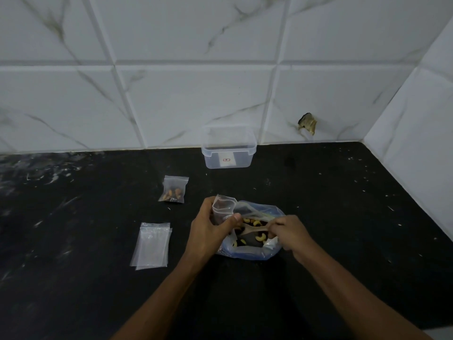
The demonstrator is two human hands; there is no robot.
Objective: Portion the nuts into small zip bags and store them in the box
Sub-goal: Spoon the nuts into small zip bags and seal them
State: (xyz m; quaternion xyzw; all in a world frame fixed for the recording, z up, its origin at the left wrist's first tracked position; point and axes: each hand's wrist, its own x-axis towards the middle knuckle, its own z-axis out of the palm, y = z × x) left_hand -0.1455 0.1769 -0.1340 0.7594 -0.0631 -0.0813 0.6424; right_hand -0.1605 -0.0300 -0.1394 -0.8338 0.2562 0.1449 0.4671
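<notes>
Scooping was the step in hand: the left hand (210, 223) gripped a small zip bag (223, 207) open over the large nut bag (253, 231) mid-worktop, and the right hand (285, 229) pinched a spoon (250, 229) among the nuts (259, 238). One filled bag (174, 190) lay before the box (228, 146) by the worktop's back edge. Next, seemingly, lifting a spoonful into the small bag's mouth.

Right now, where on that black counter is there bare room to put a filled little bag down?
Bare counter runs wide right of the big nut bag, out to the corner wall. There is also bare room left of the empty zip bags. It is crowded in the middle: filled bag, clear box, and both hands, left and right.
</notes>
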